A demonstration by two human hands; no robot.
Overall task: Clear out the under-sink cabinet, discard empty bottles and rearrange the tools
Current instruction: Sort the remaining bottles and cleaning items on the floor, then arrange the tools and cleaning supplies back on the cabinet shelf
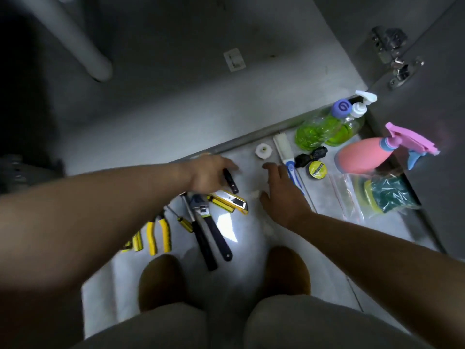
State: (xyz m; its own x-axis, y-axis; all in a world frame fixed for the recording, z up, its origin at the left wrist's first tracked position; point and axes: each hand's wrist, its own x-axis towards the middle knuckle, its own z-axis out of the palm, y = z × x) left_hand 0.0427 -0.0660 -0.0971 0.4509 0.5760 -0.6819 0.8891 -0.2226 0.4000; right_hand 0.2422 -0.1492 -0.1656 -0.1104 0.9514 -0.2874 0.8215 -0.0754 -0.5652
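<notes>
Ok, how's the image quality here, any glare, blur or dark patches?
Head view: a bright glare patch sits on the pale surface beside the wrench; the left hand and right hand are motion-blurred; the cabinet interior sinks into deep shadow at upper left.

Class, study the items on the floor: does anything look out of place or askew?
The yellow utility knife lies crosswise at the head of the row, while the pliers and wrench lie roughly parallel.
</notes>
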